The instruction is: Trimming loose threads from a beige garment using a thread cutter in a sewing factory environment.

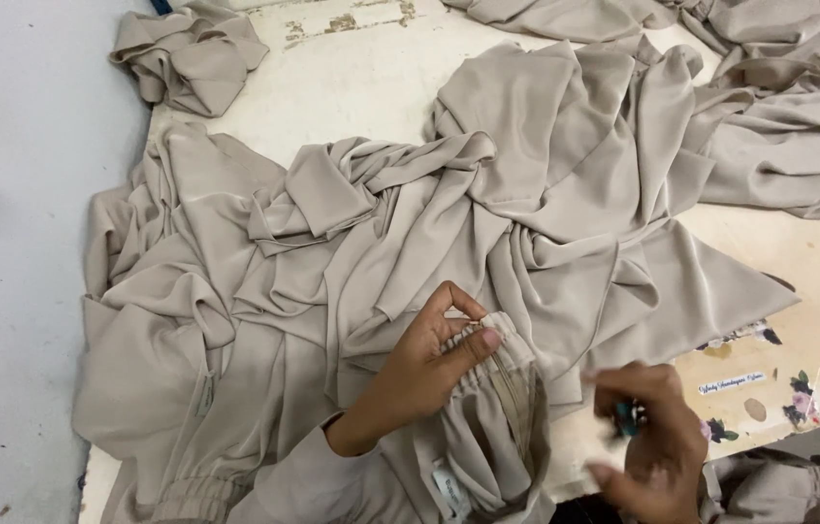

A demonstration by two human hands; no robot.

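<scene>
Pinching one gathered beige cuff [487,364], left hand [424,374]; right hand [652,442], grip clenched on one small teal tool [626,417].

2 hands: left hand [424,364], right hand [652,442]. 1 small teal tool [626,417] (blurred). 1 table [332,87]. 1 small wadded cloth bundle [187,53]; other beige garments overlap, count unclear.

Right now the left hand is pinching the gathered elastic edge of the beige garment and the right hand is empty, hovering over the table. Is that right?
Not quite. The right hand is not empty: the head view shows a small teal item between its fingers, too blurred to identify. The rest holds: the left hand pinches the gathered elastic edge of the beige garment, over the table.
</scene>
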